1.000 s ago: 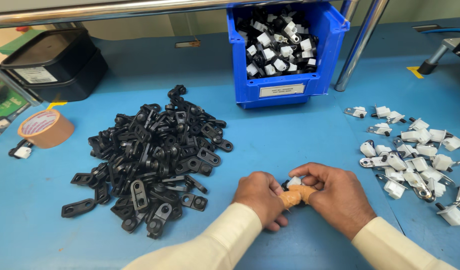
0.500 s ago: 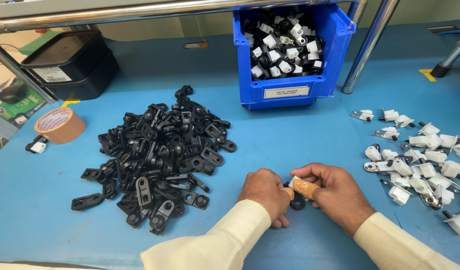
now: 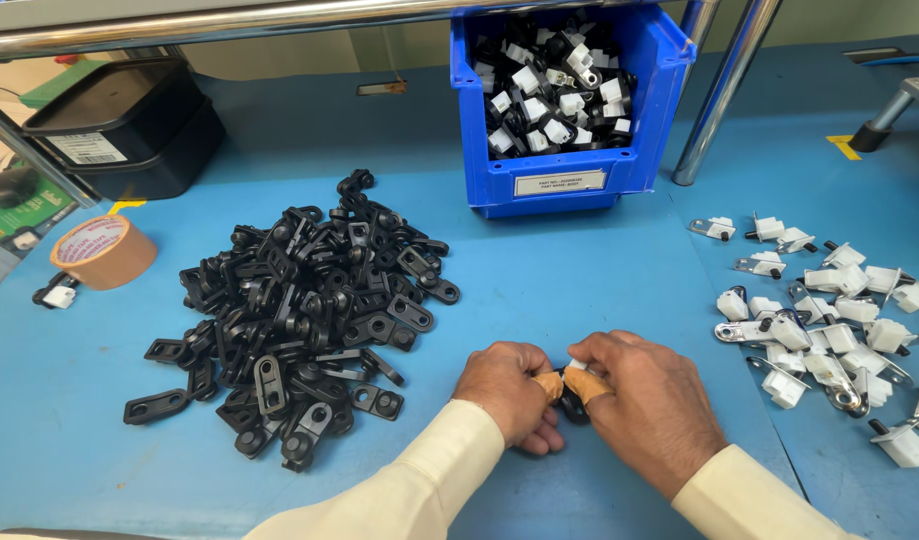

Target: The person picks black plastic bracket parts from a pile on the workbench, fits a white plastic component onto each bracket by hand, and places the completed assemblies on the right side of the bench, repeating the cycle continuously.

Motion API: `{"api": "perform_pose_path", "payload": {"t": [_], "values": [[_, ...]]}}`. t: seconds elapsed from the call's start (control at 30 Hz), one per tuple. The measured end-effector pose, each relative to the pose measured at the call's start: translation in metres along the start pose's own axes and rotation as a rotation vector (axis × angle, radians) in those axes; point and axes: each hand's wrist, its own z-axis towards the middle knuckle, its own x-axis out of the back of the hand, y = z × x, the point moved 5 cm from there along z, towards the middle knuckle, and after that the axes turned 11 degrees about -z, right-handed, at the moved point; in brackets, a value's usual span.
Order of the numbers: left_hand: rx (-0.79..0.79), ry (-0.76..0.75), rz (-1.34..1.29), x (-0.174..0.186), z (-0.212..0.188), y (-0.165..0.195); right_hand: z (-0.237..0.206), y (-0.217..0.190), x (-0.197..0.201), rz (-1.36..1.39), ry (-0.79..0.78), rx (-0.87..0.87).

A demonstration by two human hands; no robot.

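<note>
Hands are meeting low on the blue counter [image 3: 579, 280]: the left hand [image 3: 504, 385] and right hand [image 3: 644, 400] are both pinching one small black part [image 3: 573, 405] between taped fingertips [image 3: 585, 383], each grip closing tight on it. Left of them a heap of black brackets [image 3: 299, 310] is lying; white-and-metal pieces [image 3: 829, 320] are spreading at right, a blue bin [image 3: 564, 95] is standing behind.

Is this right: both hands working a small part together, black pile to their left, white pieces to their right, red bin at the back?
Not quite: the bin is blue, not red, as the head view shows. The rest holds: left hand and right hand share a small part, black pile left, white pieces right.
</note>
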Motion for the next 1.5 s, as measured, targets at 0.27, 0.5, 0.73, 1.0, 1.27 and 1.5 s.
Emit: {"api": "perform_pose_path", "payload": {"t": [0.27,0.5,0.73,1.0,1.27,1.5], "values": [[-0.101,0.073,0.051,-0.003,-0.011,-0.001,0.001,0.000,-0.005,0.057,0.121,0.022],[-0.034,0.206,-0.043,-0.013,-0.022,-0.003,0.009,0.029,-0.023,0.632,-0.176,-0.462],[-0.134,0.170,-0.117,-0.015,-0.025,-0.003,0.003,0.022,-0.021,0.699,-0.143,-0.492],[-0.219,0.043,-0.223,-0.016,-0.015,-0.014,-0.005,0.014,-0.015,0.637,-0.042,-0.525],[-0.040,0.089,-0.450,-0.008,-0.008,-0.029,-0.010,0.042,-0.036,1.006,-0.309,-0.673],[-0.119,-0.075,-0.434,-0.012,-0.001,-0.032,0.001,0.059,-0.048,0.930,-0.546,-0.599]]}}
